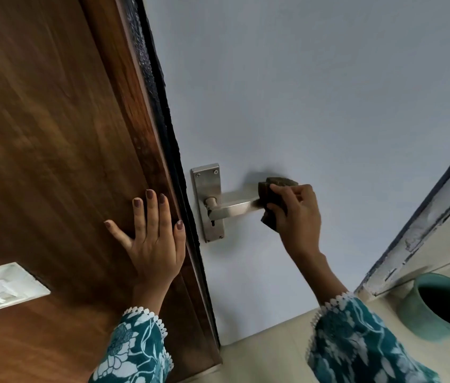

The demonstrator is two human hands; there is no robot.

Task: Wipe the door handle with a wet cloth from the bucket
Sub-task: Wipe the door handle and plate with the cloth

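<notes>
A silver lever door handle [232, 207] on a steel backplate [207, 186] is fixed to the pale grey door [315, 92]. My right hand [295, 214] grips a dark folded cloth [269, 189] and presses it around the outer end of the lever. My left hand [152, 236] lies flat with fingers spread on the brown wooden panel [52, 147] left of the handle, holding nothing. A teal bucket [439, 305] stands on the floor at the lower right; its inside is dark.
A dark door edge [168, 134] runs between the wooden panel and the grey door. A white switch plate [0, 288] sits in the wood at lower left. Beige floor tiles [268, 355] lie below. A worn frame edge [425, 225] rises above the bucket.
</notes>
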